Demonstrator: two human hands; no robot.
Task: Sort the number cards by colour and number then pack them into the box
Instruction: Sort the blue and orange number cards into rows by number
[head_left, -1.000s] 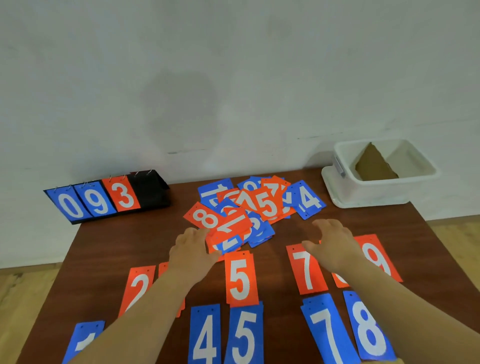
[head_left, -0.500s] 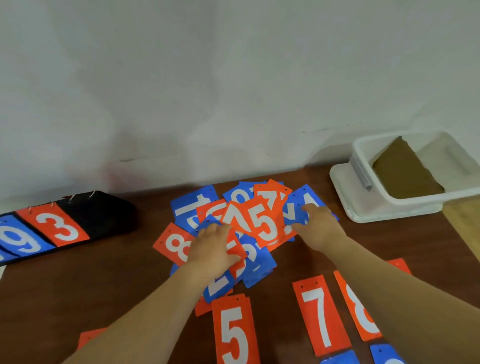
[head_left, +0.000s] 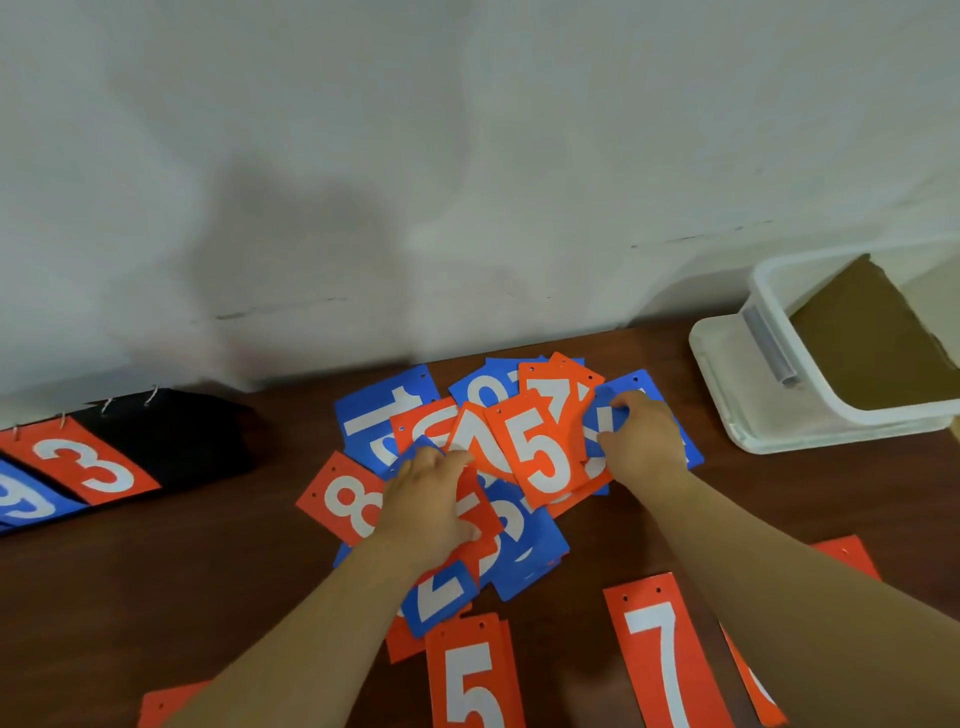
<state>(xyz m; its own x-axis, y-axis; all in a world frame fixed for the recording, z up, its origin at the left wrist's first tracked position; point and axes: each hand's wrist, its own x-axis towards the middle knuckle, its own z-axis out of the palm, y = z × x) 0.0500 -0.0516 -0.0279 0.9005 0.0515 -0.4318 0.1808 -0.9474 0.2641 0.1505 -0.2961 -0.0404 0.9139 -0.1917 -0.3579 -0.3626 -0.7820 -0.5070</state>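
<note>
A loose pile of red and blue number cards (head_left: 524, 540) lies at the middle back of the brown table (head_left: 208, 597). My left hand (head_left: 431, 499) rests on the pile's left side, fingertips touching a red 7 card (head_left: 472, 436), next to a red 8 (head_left: 343, 499). My right hand (head_left: 641, 441) lies on the pile's right side, its fingers curled over a blue card (head_left: 644, 384). A red 5 (head_left: 540, 452) tops the pile between both hands. The white plastic box (head_left: 810, 384) stands at the back right.
Laid out near me are a red 5 (head_left: 472, 680), a red 7 (head_left: 660, 654) and further red cards at both sides. A black flip scoreboard (head_left: 171, 441) showing a red 3 (head_left: 83, 462) stands back left. Brown cardboard (head_left: 862, 338) leans inside the box.
Both hands have moved forward from the sorted rows onto the pile. The view has shifted closer, so the nearest blue rows are out of sight.
</note>
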